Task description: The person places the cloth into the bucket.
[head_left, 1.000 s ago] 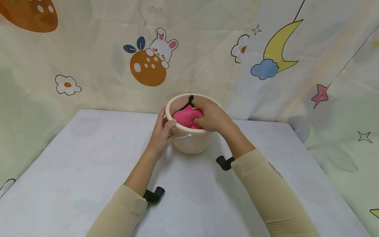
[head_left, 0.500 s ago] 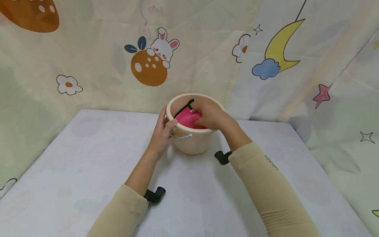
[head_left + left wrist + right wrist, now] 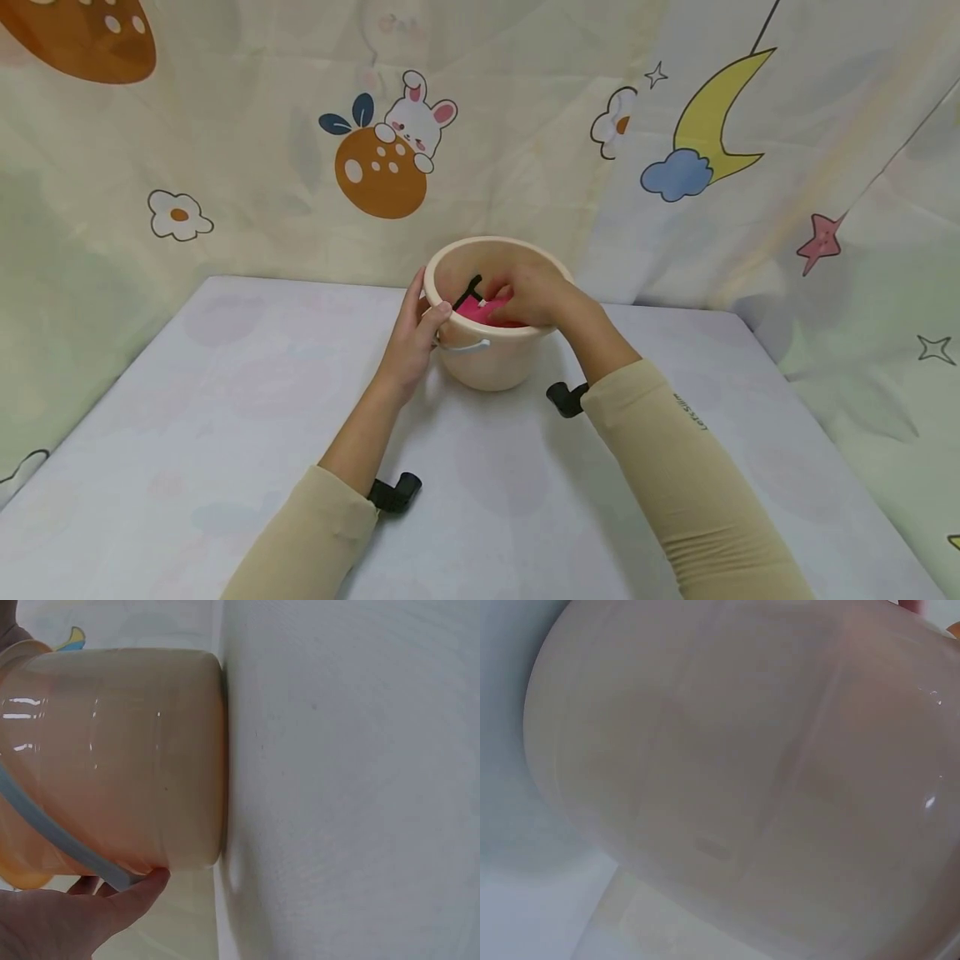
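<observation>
A peach plastic bucket (image 3: 491, 362) stands upright at the back of the table. My left hand (image 3: 407, 346) holds its left side, thumb near the rim and fingers behind; the left wrist view shows that thumb by the grey bucket handle (image 3: 67, 841). Inside the bucket lies a soft pink item with black trim (image 3: 480, 311), mostly hidden by the wall. Its exact kind cannot be made out. My right hand (image 3: 531, 293) reaches over the rim and pinches the pink item, its fingertips partly hidden. Only the bucket's outside (image 3: 727, 772) fills the right wrist view.
The table (image 3: 465, 483) has a pale printed cover. A patterned cloth backdrop (image 3: 262, 125) hangs close behind the bucket and along both sides. Black wrist mounts (image 3: 396, 492) jut from both forearms.
My right hand has moved down into the bucket, and the pink item has sunk lower, so less of it shows above the rim. My left hand keeps its hold.
</observation>
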### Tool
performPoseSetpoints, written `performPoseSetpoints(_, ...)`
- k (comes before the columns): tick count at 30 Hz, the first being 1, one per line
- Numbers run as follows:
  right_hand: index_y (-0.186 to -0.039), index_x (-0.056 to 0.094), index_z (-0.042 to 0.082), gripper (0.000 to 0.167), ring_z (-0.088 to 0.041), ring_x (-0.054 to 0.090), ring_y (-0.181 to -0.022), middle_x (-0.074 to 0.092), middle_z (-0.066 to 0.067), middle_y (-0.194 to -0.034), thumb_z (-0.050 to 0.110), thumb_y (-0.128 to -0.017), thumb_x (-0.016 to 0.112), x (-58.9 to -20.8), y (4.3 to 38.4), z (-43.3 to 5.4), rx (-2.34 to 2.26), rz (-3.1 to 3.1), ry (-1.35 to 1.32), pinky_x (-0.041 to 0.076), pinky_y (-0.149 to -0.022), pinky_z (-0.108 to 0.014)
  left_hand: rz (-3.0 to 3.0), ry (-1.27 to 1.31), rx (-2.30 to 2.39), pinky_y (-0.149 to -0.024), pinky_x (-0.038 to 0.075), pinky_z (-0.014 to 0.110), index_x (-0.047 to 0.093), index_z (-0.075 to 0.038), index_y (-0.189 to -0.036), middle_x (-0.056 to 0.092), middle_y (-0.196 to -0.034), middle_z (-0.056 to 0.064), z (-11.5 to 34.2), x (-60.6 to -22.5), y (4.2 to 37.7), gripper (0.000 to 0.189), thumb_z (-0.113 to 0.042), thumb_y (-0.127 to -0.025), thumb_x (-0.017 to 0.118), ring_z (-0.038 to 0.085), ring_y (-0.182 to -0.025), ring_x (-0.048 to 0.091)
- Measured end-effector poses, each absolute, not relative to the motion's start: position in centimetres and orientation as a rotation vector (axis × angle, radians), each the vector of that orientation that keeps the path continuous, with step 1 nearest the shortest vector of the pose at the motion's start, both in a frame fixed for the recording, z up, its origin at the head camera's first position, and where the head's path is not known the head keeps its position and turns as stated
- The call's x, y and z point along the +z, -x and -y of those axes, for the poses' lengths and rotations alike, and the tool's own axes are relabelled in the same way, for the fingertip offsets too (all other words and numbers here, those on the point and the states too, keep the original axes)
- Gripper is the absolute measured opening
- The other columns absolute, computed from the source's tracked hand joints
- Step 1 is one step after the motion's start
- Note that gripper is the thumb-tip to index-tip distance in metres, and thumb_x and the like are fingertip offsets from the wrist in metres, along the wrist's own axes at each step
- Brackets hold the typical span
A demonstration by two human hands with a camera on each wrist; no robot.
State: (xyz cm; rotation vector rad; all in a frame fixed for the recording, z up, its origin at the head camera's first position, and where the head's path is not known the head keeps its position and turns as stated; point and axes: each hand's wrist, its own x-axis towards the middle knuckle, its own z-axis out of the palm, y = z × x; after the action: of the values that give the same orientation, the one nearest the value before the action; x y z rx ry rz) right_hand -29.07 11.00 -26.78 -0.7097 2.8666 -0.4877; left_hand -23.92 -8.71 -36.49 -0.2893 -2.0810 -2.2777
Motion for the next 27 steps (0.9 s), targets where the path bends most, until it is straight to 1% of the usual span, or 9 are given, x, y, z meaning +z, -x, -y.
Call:
performPoseSetpoints(4,-0.112,0.077,0.014,0.027,-0.024,0.063,-0.106,0.074,-0.007,-0.108,0.024,-0.087,0.076,-26.8,29.0,-11.0,-0.533,-2.835,0.652,0.051,-0.092,-0.039,2.068,0.294,-2.289,-0.110,0.038,0.055,0.017,-0.035,-0.165,0.035,-0.162,0.011,8.7,-36.4,23.8,0.074,-0.037,-0.100,0.053,0.029,-0.141,0.043)
performPoseSetpoints(9,-0.113,0.076,0.011,0.028,-0.025,0.064,-0.103,0.074,-0.008,-0.106,0.025,-0.089,0.076,-26.8,29.0,-11.1,-0.545,-2.838,0.663,0.051,-0.090,-0.039,2.060,0.309,-2.297,-0.112,0.037,0.056,0.016,-0.034,-0.165,0.035,-0.162,0.011,8.7,-36.4,23.8,0.074,-0.036,-0.100,0.052,0.031,-0.142,0.043)
performPoseSetpoints(12,-0.106,0.076,0.012,0.024,-0.023,0.063,-0.097,0.073,-0.005,-0.100,0.030,-0.091,0.074,-26.9,28.8,-11.1,-0.590,-2.881,0.687,0.052,-0.086,-0.037,2.064,0.312,-2.296,-0.112,0.037,0.056,0.016,-0.034,-0.165,0.034,-0.163,0.011,8.7,-36.4,23.9,0.074,-0.036,-0.100,0.052,0.031,-0.142,0.043)
performPoseSetpoints(16,-0.095,0.074,0.015,0.018,-0.021,0.063,-0.091,0.072,-0.002,-0.094,0.032,-0.094,0.070,-27.1,28.5,-11.1,-0.719,-2.952,0.727,0.051,-0.083,-0.037,2.078,0.302,-2.286,-0.112,0.038,0.055,0.016,-0.035,-0.165,0.034,-0.163,0.011,8.8,-36.5,24.0,0.073,-0.037,-0.101,0.051,0.029,-0.141,0.043)
performPoseSetpoints(20,-0.098,0.073,0.016,0.013,-0.020,0.064,-0.094,0.072,-0.001,-0.099,0.028,-0.096,0.067,-27.3,28.1,-11.1,-0.798,-3.023,0.730,0.052,-0.087,-0.039,2.089,0.303,-2.258,-0.111,0.038,0.055,0.016,-0.033,-0.165,0.034,-0.163,0.011,8.9,-36.5,24.0,0.072,-0.036,-0.102,0.050,0.032,-0.141,0.044)
performPoseSetpoints(24,-0.105,0.076,0.014,0.018,-0.024,0.064,-0.100,0.072,-0.003,-0.106,0.025,-0.099,0.064,-27.5,27.6,-11.3,-0.852,-3.090,0.763,0.052,-0.092,-0.042,2.121,0.311,-2.204,-0.115,0.036,0.054,0.015,-0.030,-0.165,0.033,-0.163,0.012,9.1,-36.4,23.9,0.073,-0.036,-0.102,0.050,0.032,-0.142,0.043)
performPoseSetpoints(27,-0.108,0.077,0.010,0.020,-0.027,0.063,-0.104,0.071,-0.007,-0.109,0.022,-0.099,0.063,-27.7,27.1,-11.6,-0.927,-3.135,0.813,0.051,-0.094,-0.045,2.161,0.321,-2.164,-0.118,0.034,0.052,0.014,-0.029,-0.165,0.032,-0.163,0.012,9.3,-36.2,23.9,0.074,-0.037,-0.102,0.050,0.031,-0.144,0.042)
